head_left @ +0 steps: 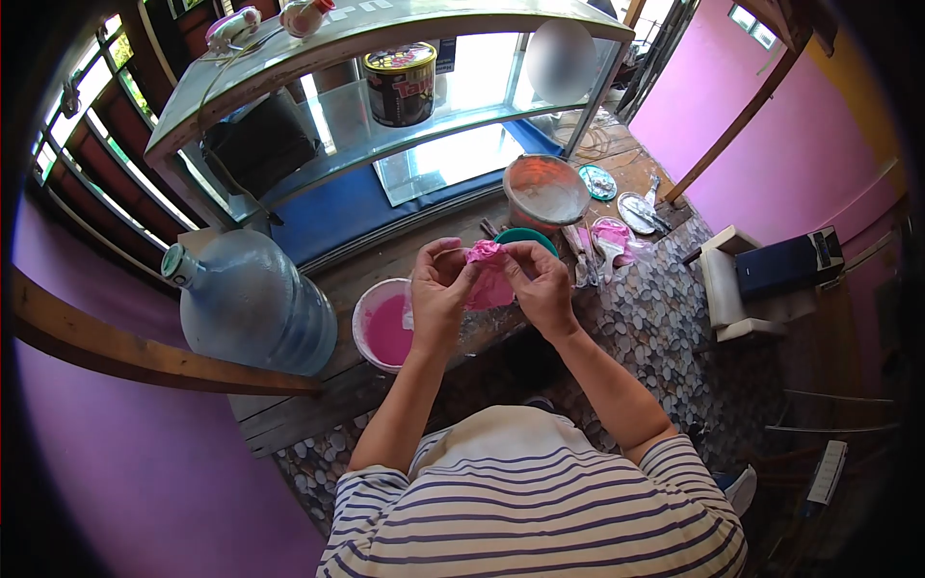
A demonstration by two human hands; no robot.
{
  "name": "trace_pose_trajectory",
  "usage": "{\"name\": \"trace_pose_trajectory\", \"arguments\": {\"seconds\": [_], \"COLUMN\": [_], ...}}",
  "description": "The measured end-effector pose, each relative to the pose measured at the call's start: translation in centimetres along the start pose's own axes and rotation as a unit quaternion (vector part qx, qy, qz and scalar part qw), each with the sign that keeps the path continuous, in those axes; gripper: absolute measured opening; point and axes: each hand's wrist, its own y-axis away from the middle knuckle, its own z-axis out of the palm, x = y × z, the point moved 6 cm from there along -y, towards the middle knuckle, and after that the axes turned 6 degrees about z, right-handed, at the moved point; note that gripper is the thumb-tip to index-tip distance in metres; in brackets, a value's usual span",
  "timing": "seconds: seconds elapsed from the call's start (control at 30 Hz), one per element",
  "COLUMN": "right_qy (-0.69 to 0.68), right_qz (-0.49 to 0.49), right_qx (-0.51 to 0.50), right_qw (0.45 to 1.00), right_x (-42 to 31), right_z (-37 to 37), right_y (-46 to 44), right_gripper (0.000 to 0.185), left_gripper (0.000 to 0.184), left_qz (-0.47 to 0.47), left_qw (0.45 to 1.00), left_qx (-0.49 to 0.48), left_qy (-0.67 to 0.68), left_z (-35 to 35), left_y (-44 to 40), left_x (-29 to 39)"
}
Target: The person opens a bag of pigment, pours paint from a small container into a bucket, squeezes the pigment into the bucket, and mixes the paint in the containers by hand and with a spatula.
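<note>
My left hand (440, 291) and my right hand (545, 291) are raised close together, both with fingers pinched on the gathered top of a crumpled pink plastic bag (490, 291). The bag hangs down between them; what is inside it cannot be made out. Just left of my left hand stands a white tub (357, 332) containing pink paint (386, 332). Behind the bag, a teal round container (530, 234) is partly hidden by my right hand.
On the wooden bench stand a large water jug (255, 303), a grey-smeared bucket (546, 214), paintbrushes (609, 252) and lids (635, 213). A glass display case (352, 154) holding a dark tub (401, 94) is behind. A white-and-dark chair-like object (761, 279) is at right.
</note>
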Motion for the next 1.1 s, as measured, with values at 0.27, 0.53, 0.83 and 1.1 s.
{"name": "trace_pose_trajectory", "arguments": {"seconds": [0.27,0.53,0.83,1.1], "right_qy": [-0.028,-0.015,-0.087,-0.073], "right_qz": [0.027,-0.022,0.02,-0.007], "right_qx": [0.001,0.009,0.101,0.102], "right_qw": [0.999,1.0,0.991,0.992], "right_x": [-0.5,-2.1,-2.3,-4.3], "right_z": [0.1,2.7,-0.4,-4.0], "right_y": [0.5,6.6,10.3,15.9], "right_gripper": [0.014,0.026,0.027,0.033], "left_gripper": [0.024,0.015,0.019,0.02], "left_qz": [-0.071,-0.15,-0.107,-0.135], "left_qw": [0.993,0.981,0.99,0.969], "left_qx": [-0.096,-0.039,-0.091,-0.207], "left_qy": [-0.015,0.115,0.003,0.01], "left_z": [-1.6,-2.6,0.6,2.5], "left_y": [0.9,3.3,7.1,11.1], "left_x": [-1.0,-1.4,1.0,1.5]}}
